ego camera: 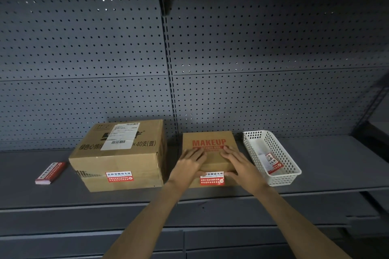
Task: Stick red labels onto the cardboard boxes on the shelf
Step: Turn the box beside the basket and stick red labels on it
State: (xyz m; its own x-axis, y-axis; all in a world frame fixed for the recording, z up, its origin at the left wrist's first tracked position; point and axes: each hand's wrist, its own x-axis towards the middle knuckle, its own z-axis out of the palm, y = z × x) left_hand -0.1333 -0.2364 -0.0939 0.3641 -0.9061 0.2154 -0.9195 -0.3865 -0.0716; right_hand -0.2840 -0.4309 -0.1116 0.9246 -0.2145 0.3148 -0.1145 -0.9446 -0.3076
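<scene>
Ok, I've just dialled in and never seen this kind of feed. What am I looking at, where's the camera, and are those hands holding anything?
There is one picture, from a camera worn on the person's head, looking forward and down at a grey shelf. No machine here: the work is done with bare hands. The left hand and the right hand lie flat on the small box printed MAKEUP, gripping nothing. A red label is on its front, folded over the top edge. To the left stands a large box with its own red label. Further left lies a stack of labels. On the right, a white basket holds a few labels or backing sheets; I cannot tell which.
</scene>
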